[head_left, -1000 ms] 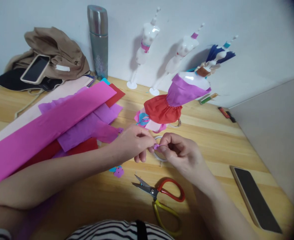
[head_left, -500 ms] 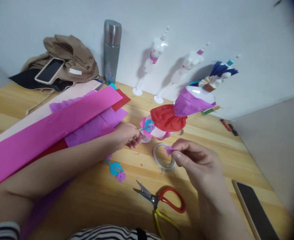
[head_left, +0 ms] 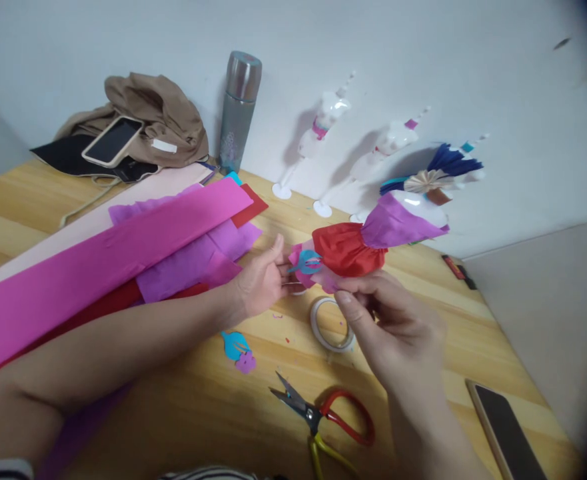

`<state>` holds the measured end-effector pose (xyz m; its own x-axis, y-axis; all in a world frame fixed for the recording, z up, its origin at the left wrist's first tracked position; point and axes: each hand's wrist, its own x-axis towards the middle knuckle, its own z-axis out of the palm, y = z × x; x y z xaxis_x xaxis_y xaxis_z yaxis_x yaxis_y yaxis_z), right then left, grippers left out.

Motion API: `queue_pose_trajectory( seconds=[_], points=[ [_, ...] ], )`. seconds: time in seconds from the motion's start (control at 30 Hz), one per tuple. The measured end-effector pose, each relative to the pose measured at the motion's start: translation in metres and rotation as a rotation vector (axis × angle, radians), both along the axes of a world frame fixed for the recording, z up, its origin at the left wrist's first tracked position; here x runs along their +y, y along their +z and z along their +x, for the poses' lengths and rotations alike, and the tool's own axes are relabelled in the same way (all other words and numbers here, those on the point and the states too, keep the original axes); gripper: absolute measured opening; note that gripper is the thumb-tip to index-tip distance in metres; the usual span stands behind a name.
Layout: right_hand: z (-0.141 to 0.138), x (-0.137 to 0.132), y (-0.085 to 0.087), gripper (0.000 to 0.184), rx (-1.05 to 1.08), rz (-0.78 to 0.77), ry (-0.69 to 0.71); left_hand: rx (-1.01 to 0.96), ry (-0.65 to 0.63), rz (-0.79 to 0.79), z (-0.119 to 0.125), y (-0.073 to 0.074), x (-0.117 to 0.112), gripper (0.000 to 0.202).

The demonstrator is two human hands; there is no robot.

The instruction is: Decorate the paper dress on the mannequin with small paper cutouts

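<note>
A dressed figure on a white stand leans to the right, with a purple paper top (head_left: 398, 220), a red gathered skirt (head_left: 346, 250) and a pink hem (head_left: 300, 267) bearing a blue paper cutout (head_left: 309, 262). My left hand (head_left: 266, 280) is open beside the hem, thumb raised, its fingertips partly behind the hem. With thumb and forefinger pinched, my right hand (head_left: 388, 313) holds a small purple paper flower (head_left: 329, 285) at the hem's lower edge. The flower is mostly hidden against the hem. Another blue cutout (head_left: 236, 345) lies on the table, touching a purple flower (head_left: 246, 362).
Open scissors (head_left: 313, 417) lie in front, near a tape roll (head_left: 316, 327). Coloured paper sheets (head_left: 123, 247) cover the left side. Along the wall stand a bottle (head_left: 238, 113) and several white figures (head_left: 323, 123). A phone (head_left: 506, 427) lies at right, another phone (head_left: 113, 141) on brown cloth (head_left: 173, 120).
My right hand has brought the purple flower left and up to the hem. My left hand has turned palm up and opened beside it. The whole view has shifted slightly.
</note>
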<state>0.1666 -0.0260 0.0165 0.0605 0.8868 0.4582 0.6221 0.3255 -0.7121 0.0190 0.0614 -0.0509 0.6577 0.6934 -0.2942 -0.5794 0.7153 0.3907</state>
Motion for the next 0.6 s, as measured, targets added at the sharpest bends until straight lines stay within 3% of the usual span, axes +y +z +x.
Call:
queue_pose_trajectory(
  seconds=[0.1,0.27,0.47,0.6],
  points=[
    [-0.003,0.002,0.0,0.007,0.172,-0.188,0.036,-0.066,-0.024,0.071,0.002,-0.002,-0.003,0.039],
    [0.004,0.003,-0.006,0.03,0.447,-0.467,0.165,-0.083,-0.031,0.167,0.005,-0.004,-0.004,0.029],
    [0.011,-0.002,-0.014,0.039,0.517,-0.528,0.151,-0.054,0.004,0.143,0.007,-0.002,-0.004,0.024],
    [0.012,-0.003,-0.014,0.035,0.562,-0.555,0.207,-0.041,-0.006,0.157,0.007,-0.002,-0.003,0.019]
  ],
)
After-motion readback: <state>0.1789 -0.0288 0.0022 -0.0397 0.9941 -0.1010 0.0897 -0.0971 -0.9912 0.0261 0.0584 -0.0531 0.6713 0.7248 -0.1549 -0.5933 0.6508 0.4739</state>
